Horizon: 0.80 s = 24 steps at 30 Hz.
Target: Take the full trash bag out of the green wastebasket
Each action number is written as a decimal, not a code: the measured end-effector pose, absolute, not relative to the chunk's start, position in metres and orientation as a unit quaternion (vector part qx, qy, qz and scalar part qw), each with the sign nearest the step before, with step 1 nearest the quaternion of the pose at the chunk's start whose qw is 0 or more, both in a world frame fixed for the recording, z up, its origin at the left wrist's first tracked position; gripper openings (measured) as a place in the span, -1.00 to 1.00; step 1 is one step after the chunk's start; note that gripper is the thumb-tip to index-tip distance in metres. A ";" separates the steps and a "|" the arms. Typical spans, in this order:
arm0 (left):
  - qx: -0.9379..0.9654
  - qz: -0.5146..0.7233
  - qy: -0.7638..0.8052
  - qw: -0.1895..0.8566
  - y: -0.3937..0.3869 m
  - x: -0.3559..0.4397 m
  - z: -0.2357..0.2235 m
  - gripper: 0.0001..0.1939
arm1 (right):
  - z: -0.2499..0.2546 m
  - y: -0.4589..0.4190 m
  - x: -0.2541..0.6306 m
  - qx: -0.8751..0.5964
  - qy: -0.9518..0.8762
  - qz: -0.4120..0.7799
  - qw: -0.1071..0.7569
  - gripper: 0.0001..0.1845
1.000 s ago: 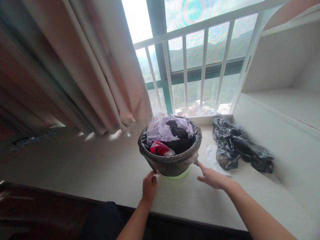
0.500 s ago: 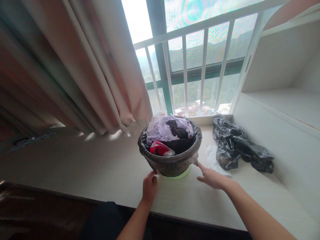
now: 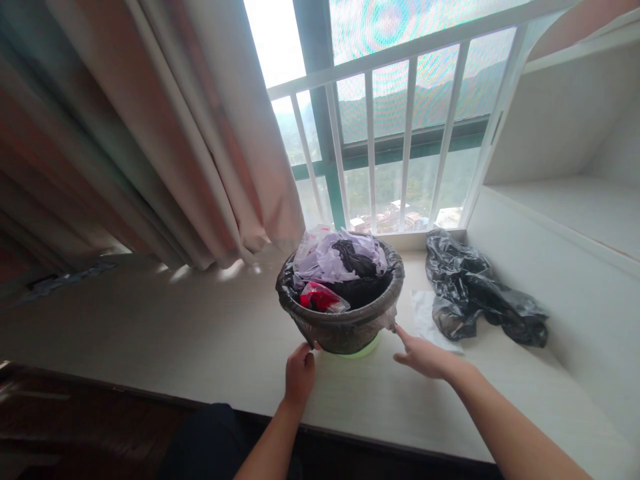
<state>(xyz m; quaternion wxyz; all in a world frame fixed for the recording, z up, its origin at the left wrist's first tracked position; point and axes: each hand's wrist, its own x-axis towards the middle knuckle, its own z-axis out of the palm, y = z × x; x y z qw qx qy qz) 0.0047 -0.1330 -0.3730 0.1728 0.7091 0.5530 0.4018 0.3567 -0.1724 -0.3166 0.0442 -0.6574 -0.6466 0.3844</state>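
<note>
A round trash bin stands upright on the pale ledge, its light green base (image 3: 361, 351) showing below a black bin liner (image 3: 345, 328) folded over the rim. Crumpled white paper scraps (image 3: 325, 259), dark plastic and a red-and-clear wrapper (image 3: 323, 298) fill it. At the bin's lower left, my left hand (image 3: 300, 373) is closed, pinching the liner's hanging edge. My right hand (image 3: 423, 353) is at the right side, its fingertips on a corner of the liner drawn outward; the thumb is apart from the index finger, and the other fingers are partly hidden.
Right of the bin lies a crumpled black plastic bag (image 3: 475, 290), partly over a white sheet (image 3: 430, 327). A white railing (image 3: 370, 133) and window stand behind. Curtains (image 3: 200, 133) hang at left, a white shelf unit (image 3: 560, 227) stands at right. The ledge's front edge (image 3: 150, 393) runs nearest me.
</note>
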 end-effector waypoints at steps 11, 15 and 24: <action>0.712 0.388 0.561 0.165 -0.133 0.004 -0.376 -0.67 | -0.319 -0.172 0.357 -0.650 -0.654 0.384 0.045 -0.03; 0.715 0.381 0.563 0.164 -0.133 0.004 -0.376 -0.67 | -0.318 -0.172 0.356 -0.653 -0.655 0.378 0.035 -0.04; 0.721 0.370 0.563 0.163 -0.133 0.004 -0.377 -0.64 | -0.312 -0.174 0.354 -0.656 -0.647 0.387 0.030 -0.03</action>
